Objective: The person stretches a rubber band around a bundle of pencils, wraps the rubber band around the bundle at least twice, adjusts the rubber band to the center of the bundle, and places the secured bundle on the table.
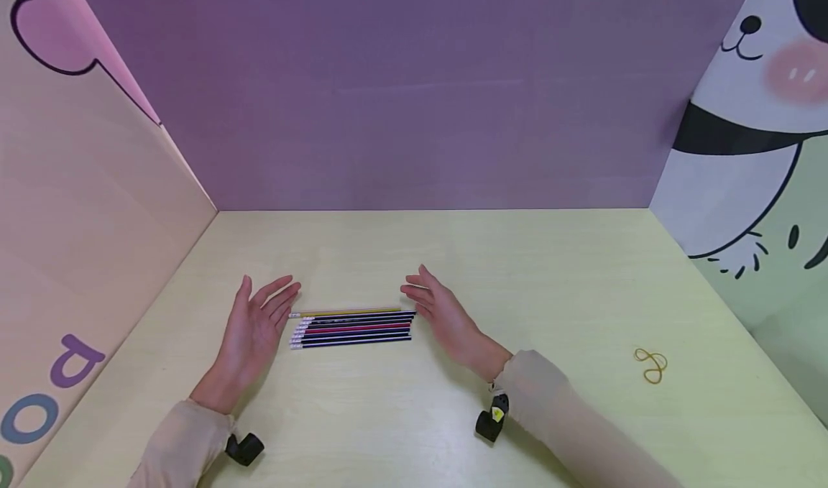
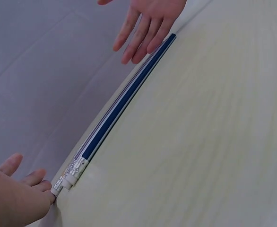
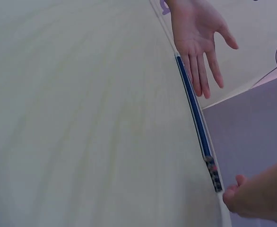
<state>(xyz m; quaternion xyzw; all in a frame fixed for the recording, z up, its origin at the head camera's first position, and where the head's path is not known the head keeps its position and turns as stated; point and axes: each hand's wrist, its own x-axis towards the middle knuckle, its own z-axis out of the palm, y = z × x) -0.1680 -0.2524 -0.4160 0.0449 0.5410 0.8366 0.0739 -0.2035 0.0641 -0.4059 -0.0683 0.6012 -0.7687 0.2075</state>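
Observation:
Several pencils (image 1: 356, 330) lie side by side on the table in the head view, mostly dark-striped, with one yellowish pencil (image 1: 362, 310) along the far side. Their white eraser ends point left. My left hand (image 1: 254, 326) is at those ends, fingers extended and palm turned inward. At the opposite ends, my right hand (image 1: 446, 319) stands with straight fingers, also facing the row. Neither hand grips anything. In the left wrist view the near pencil (image 2: 124, 97) shows blue. Whether the fingertips touch the pencil ends is hard to tell.
A loose, twisted yellow rubber band (image 1: 650, 366) lies on the right part of the pale wooden table (image 1: 517, 416). A purple panel (image 1: 420, 100) rises at the back edge. Printed side panels flank the table, with a panda figure (image 1: 744, 107) on the right one.

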